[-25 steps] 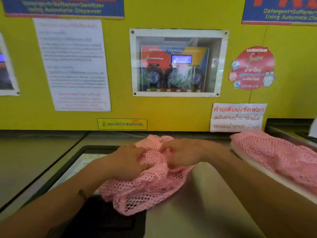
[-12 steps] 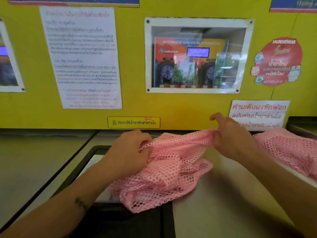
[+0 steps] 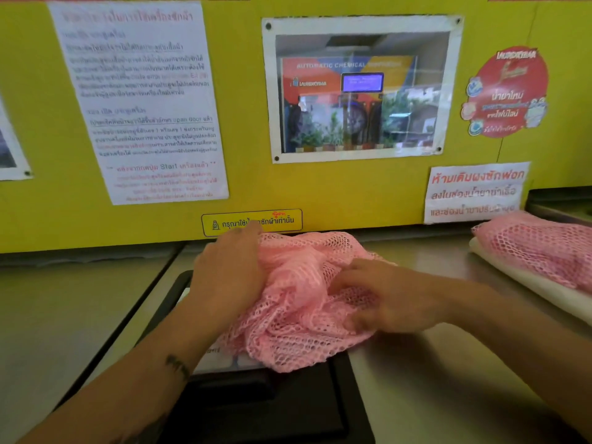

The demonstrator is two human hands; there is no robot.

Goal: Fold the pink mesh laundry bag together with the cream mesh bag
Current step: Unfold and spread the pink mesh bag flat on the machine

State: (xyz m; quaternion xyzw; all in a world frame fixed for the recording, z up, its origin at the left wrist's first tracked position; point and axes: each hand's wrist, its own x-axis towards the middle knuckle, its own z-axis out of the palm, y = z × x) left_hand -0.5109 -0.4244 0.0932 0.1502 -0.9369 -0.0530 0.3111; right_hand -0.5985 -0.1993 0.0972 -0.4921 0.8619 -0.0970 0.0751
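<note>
Head view: the pink mesh bag [image 3: 301,302] lies bunched at centre frame on the desk [image 3: 416,379]. The left hand [image 3: 229,277] grips its upper left edge; the right hand [image 3: 381,302] rests on it, its grip unclear. The cream bag [image 3: 544,286] lies at right under another pink bag [image 3: 541,248]. Flatten the mesh and square its edges before folding.

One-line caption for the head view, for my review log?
Both hands, left and right, bunch a crumpled pink mesh bag on a metal counter.
</note>
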